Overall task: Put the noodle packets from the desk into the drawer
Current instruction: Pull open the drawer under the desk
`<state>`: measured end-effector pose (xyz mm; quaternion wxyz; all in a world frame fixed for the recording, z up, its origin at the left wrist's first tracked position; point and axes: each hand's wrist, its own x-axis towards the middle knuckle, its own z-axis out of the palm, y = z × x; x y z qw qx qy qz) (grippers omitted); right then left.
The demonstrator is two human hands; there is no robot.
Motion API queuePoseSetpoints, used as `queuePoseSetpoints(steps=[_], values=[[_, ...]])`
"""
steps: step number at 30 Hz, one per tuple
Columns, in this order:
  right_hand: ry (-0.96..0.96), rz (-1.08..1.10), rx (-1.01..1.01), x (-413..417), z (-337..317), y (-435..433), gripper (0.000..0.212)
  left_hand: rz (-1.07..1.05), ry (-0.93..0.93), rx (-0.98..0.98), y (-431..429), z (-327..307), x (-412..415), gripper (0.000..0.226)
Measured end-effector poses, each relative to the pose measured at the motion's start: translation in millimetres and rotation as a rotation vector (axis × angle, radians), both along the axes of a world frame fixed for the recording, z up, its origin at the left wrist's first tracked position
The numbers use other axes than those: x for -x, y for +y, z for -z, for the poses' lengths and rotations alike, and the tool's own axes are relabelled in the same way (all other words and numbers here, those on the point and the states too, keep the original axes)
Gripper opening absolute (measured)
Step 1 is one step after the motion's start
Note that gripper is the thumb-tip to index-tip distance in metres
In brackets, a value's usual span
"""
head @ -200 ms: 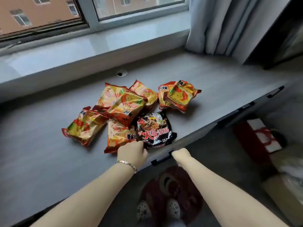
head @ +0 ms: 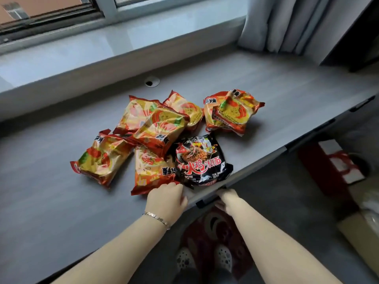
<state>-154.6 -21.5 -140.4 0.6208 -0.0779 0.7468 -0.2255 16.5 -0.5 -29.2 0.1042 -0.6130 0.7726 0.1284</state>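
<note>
I see the noodle packets (head: 164,138) piled on the desk (head: 51,201). My left hand (head: 166,199) rests loosely curled beside them; my right hand (head: 226,198) grips the drawer handle (head: 207,200).

Both bare forearms reach toward twelve o'clock. The left hand (head: 166,198), braceleted at the wrist, rests knuckles-up; the right hand (head: 227,198) curls under, fingers hidden.

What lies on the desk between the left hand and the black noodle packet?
Nothing lies between them. In the head view, only bare grey desk separates the left hand from the black noodle packet; an orange packet sits just left of that gap.
</note>
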Motion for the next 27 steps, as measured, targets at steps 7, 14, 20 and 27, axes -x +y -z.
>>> queuePoseSetpoints(steps=[7, 14, 20, 27], values=[[0.039, 0.133, -0.017, -7.2, 6.1, 20.9, 0.027, 0.106, 0.069, 0.067, 13.5, 9.6, -5.3, 0.027], [0.033, 0.07, -0.108, 14.1, -5.3, 65.6, 0.031, 0.144, 0.076, -0.17, 37.8, 18.8, 14.4, 0.037], [0.346, 0.068, -0.031, 50.5, -39.6, 118.8, 0.043, 0.032, 0.09, -0.45, 82.1, 35.4, 40.7, 0.028], [0.803, -1.079, 0.526, 74.3, -88.3, 175.4, 0.035, -0.111, 0.07, -0.492, 138.1, 27.3, 78.9, 0.039]])
